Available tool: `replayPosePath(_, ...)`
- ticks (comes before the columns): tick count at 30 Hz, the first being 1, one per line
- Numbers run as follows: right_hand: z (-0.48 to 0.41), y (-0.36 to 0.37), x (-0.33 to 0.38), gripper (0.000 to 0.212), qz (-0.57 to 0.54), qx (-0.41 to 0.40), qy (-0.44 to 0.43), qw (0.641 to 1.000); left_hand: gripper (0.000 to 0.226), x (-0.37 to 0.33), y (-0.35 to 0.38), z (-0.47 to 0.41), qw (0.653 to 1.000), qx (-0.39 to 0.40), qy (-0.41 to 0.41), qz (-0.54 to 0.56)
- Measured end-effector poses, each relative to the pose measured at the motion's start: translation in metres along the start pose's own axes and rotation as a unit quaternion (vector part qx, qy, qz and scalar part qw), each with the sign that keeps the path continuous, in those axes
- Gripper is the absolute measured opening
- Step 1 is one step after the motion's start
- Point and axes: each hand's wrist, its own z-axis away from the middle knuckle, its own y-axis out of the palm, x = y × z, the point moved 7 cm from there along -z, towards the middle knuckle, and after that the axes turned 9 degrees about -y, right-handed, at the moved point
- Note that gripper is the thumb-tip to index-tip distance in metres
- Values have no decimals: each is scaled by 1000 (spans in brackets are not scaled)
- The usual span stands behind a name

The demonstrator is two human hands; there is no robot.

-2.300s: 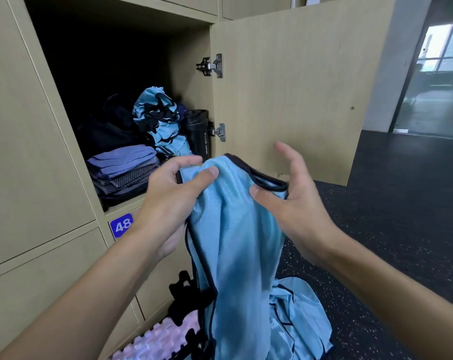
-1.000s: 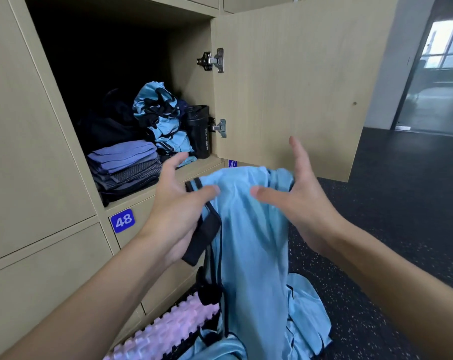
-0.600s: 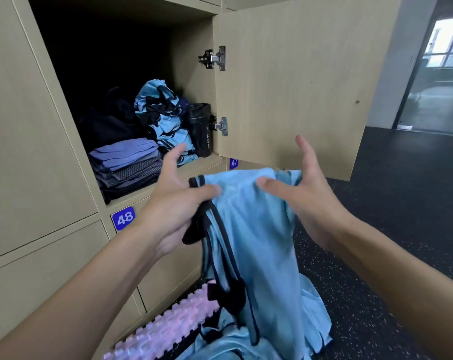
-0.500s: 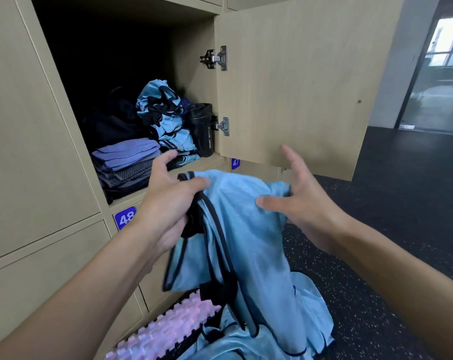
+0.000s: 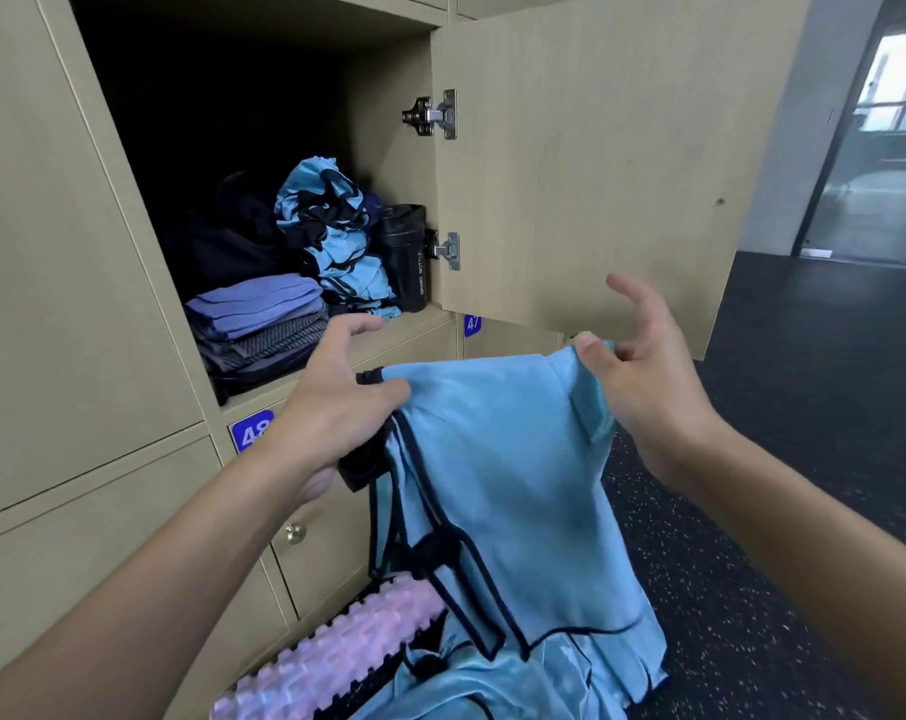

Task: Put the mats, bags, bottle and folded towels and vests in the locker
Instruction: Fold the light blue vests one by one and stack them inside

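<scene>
A light blue vest (image 5: 497, 459) with black trim hangs spread between my hands in front of open locker 48 (image 5: 263, 111). My left hand (image 5: 336, 402) grips its left top corner and black trim. My right hand (image 5: 643, 376) pinches the right top corner with thumb and finger, its other fingers spread. Inside the locker lie folded purple and grey towels (image 5: 258, 324), a pile of blue vests (image 5: 336, 236), a black sport bottle (image 5: 406, 257) and dark bags (image 5: 227, 241) at the back.
The locker door (image 5: 596, 163) stands open to the right, just behind my right hand. On the dark speckled floor (image 5: 783, 459) below lie a pink knobbed mat roll (image 5: 336, 657) and more blue vests (image 5: 492, 683). Shut lockers surround locker 48.
My hands have moved apart and stretched the vest's top edge out flat. The right hand went right along the edge; the vest now hangs wider.
</scene>
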Motion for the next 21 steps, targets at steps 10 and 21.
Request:
replayPosePath(10, 16, 24, 3, 49, -129, 183, 65, 973, 35, -2, 2, -2, 984, 90, -60, 139)
replayPosePath(21, 17, 16, -8, 59, -82, 158, 69, 982, 49, -9, -7, 4, 993, 118, -3, 9)
